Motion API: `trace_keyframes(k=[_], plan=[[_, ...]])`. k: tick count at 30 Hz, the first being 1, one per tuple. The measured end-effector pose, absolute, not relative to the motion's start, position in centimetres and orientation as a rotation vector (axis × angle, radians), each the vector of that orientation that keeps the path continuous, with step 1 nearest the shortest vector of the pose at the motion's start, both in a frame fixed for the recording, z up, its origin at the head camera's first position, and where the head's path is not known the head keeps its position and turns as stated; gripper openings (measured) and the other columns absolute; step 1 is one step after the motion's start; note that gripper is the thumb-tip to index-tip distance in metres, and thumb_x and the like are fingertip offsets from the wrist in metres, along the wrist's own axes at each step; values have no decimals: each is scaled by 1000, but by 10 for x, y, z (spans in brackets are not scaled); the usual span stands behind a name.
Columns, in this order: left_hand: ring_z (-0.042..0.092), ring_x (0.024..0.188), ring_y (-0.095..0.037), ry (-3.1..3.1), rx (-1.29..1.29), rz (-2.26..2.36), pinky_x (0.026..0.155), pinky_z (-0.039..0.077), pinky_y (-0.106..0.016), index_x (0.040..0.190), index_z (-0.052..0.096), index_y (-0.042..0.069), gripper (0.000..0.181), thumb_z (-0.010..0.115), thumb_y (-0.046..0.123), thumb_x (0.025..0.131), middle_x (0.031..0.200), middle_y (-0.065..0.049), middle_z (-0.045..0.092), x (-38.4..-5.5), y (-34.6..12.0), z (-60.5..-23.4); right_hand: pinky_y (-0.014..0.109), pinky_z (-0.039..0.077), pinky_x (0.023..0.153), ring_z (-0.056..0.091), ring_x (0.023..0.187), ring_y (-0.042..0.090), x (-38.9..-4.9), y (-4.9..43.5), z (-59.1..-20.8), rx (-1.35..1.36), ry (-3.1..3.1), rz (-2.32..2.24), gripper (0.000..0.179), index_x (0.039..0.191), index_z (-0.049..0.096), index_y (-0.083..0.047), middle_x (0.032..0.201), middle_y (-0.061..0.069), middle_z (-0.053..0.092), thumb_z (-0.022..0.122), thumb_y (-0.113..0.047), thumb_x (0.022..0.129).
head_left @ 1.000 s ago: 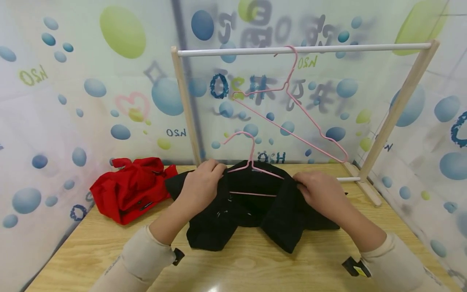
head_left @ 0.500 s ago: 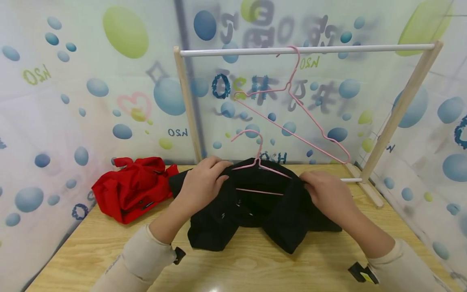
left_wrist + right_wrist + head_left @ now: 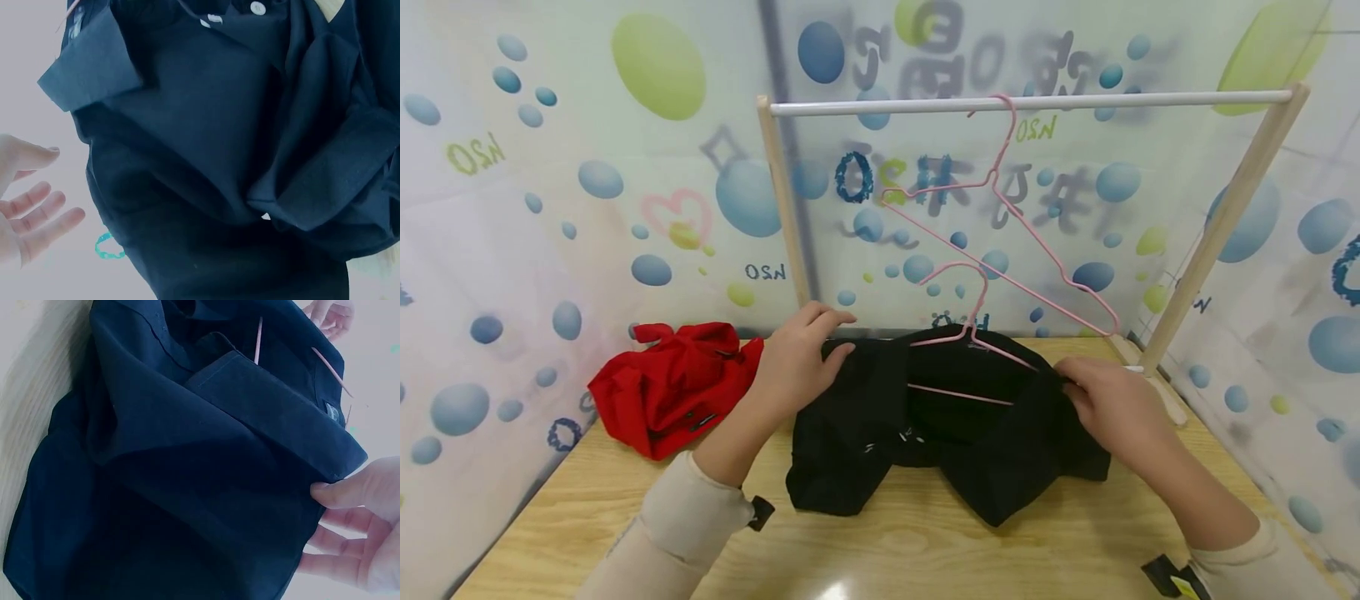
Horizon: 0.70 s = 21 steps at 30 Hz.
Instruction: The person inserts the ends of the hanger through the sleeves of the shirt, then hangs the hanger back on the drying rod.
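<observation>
A black collared shirt (image 3: 850, 417) with white buttons lies bunched on the table, its neck opening facing up. Inside it sits a pink wire hanger (image 3: 972, 325), whose hook rises above the collar. My right hand (image 3: 1112, 404) pinches the shirt's right shoulder; in the right wrist view the thumb lies on the cloth of the shirt (image 3: 206, 456), with the fingers at its edge. Just off the left shoulder is my left hand (image 3: 797, 358), fingers apart and holding nothing. The left wrist view also shows a gap between that hand (image 3: 31, 206) and the cloth. The hanger's ends are hidden.
A rack with a white bar (image 3: 880, 107) and wooden posts stands behind the shirt. Another pink hanger (image 3: 1052, 250) hangs bare from it. Crumpled red cloth (image 3: 677, 387) lies at the left of the wooden table (image 3: 895, 550). A patterned curtain (image 3: 587, 250) surrounds the table.
My left hand has let go of the shirt's left shoulder and drawn back left. The hanger and the right shoulder have shifted right with my right hand, which keeps its pinch.
</observation>
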<state>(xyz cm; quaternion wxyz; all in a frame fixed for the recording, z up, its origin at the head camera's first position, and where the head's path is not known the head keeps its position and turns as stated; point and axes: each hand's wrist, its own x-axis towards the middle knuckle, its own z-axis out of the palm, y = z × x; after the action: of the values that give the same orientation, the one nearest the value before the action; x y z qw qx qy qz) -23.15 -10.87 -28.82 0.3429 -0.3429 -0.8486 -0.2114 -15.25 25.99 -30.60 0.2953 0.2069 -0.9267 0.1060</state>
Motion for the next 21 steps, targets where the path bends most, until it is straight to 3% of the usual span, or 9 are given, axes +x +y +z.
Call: trace_keyframes(k=[11, 21], plan=[[60, 80, -25, -2198, -759, -708, 68, 58, -38, 105, 67, 2, 25, 76, 2, 82, 93, -13, 59, -246, -118, -284, 36, 44, 46, 59, 59, 21, -142, 284, -312, 469, -2444, 258, 25, 93, 67, -7, 81, 8, 68, 75, 7, 74], [60, 80, -28, -2124, -637, -807, 65, 58, -41, 106, 67, -1, 23, 73, 1, 83, 92, -16, 61, -266, -129, -283, 41, 46, 46, 62, 61, 29, -127, 307, -310, 359, -2478, 252, 26, 99, 67, -3, 85, 17, 69, 74, 6, 75]])
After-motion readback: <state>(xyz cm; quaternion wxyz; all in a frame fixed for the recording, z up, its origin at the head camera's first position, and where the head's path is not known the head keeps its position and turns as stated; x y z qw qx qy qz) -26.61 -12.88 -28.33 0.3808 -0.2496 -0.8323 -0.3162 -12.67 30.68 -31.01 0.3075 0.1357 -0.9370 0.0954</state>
